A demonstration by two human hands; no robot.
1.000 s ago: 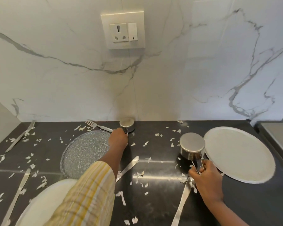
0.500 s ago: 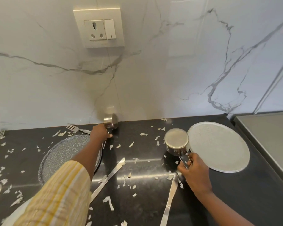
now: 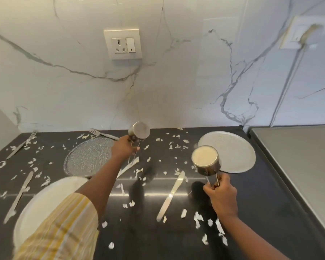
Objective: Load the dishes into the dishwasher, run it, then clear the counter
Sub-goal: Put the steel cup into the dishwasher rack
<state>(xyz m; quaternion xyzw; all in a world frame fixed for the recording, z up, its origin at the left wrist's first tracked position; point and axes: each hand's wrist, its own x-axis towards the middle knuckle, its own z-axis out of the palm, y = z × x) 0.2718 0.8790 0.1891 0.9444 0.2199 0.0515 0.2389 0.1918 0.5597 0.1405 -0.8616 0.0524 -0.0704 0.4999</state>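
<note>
I see a black counter (image 3: 270,212) strewn with white scraps (image 3: 197,220). On it lie a speckled plate (image 3: 86,156), two pale plates (image 3: 238,154), two forks (image 3: 101,134) at the back and three knives (image 3: 170,197).

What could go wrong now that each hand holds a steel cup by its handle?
The right hand pinches the larger cup by its thin wire handle, tilted, right beside the grey plate; a slip could bang them together.
The left hand holds the small cup the same way at a long reach, so its grip may be weak.
Loose paper scraps litter the counter and could cling to whatever gets loaded.
</note>
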